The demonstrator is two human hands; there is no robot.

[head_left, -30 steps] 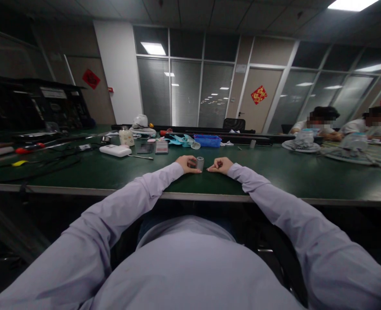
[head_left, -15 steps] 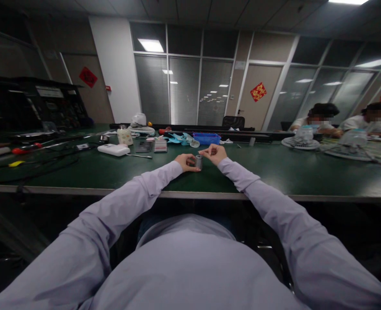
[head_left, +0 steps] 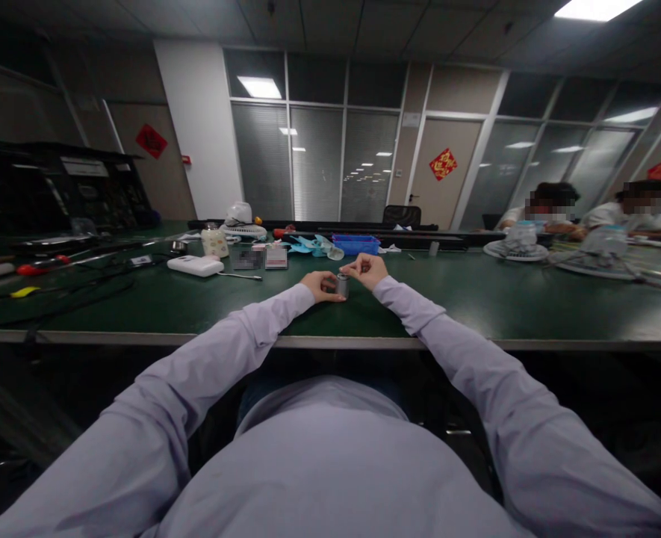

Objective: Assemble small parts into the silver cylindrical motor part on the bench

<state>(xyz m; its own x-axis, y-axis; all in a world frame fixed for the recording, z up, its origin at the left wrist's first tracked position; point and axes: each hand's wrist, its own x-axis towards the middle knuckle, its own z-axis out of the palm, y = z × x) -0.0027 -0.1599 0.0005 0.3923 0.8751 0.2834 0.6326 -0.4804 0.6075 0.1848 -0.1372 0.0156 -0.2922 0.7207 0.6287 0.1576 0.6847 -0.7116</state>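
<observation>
A small grey metal cylinder [head_left: 342,285] stands upright on the green table [head_left: 476,299] a little beyond its near edge. My left hand [head_left: 320,285] rests on the table and grips the cylinder from the left side. My right hand [head_left: 366,270] hovers just above and to the right of the cylinder, fingers pinched together over its top. Whether something tiny sits between those fingertips is too small to tell. Both arms wear pale lilac sleeves.
Behind my hands lie a blue tray [head_left: 358,243], teal fan blades [head_left: 313,244], a white flat device [head_left: 195,265], a jar [head_left: 215,242] and cables [head_left: 55,295] at left. Two people sit at the far right with fan parts [head_left: 514,250].
My right hand lifted off the table at the cylinder's right and came over its top with pinched fingers. My left hand kept hold of the cylinder.
</observation>
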